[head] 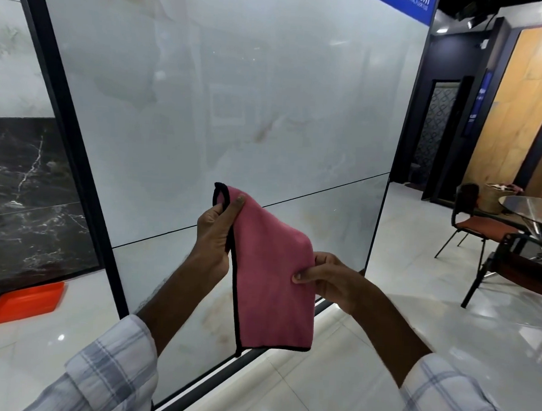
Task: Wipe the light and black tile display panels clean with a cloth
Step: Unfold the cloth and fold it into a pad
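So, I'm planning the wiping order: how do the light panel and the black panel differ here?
The light panel is pale with faint veins; the black panel is dark with sharp white veins. The light panel stands directly ahead, the black panel farther left. Both are glossy.

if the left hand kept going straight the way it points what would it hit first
Probably the light tile panel: the left hand, pinching the pink cloth by its top corner, points up and forward at it. The gap is hard to judge.
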Demonstrator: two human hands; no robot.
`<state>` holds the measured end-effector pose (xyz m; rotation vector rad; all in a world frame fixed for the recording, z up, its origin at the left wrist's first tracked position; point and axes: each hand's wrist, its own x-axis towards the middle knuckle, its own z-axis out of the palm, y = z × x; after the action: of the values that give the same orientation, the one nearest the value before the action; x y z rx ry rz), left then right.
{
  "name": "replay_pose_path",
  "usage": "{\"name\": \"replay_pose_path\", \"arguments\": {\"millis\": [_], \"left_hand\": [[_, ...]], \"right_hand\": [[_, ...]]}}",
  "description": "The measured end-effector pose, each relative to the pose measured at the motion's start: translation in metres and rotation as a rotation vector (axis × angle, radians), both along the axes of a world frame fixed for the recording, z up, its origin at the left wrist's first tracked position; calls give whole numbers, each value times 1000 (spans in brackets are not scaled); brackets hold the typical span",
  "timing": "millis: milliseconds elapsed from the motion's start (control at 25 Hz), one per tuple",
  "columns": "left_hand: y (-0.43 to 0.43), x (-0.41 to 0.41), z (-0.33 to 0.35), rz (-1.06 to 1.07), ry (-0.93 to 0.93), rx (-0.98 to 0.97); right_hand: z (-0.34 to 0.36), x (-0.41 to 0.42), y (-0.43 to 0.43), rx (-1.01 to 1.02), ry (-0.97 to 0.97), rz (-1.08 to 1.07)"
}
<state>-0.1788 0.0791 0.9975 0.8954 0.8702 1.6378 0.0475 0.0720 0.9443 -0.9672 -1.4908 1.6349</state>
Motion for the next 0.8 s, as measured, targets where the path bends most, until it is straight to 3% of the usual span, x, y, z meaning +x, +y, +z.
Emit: {"name": "replay_pose_path", "arguments": {"millis": [160, 280, 320, 560, 720, 800], "left_hand": [[3, -25, 5, -329, 10, 71], [-8, -37, -25, -539, 471, 25], [-10, -40, -39, -552, 547, 37], [-4, -43, -55, -319, 434, -30], [0, -43, -52, -234, 551, 32], [3, -47, -46, -268, 682, 107]], "right_hand": [[27, -9, 0, -25, 227, -165], [28, -11, 3, -33, 300, -237], [24, -12, 3, -52, 291, -243], [2, -16, 13, -165, 191, -250], [12, -8, 14, 16, 29, -272], [15, -3, 17, 178, -142, -300]]}}
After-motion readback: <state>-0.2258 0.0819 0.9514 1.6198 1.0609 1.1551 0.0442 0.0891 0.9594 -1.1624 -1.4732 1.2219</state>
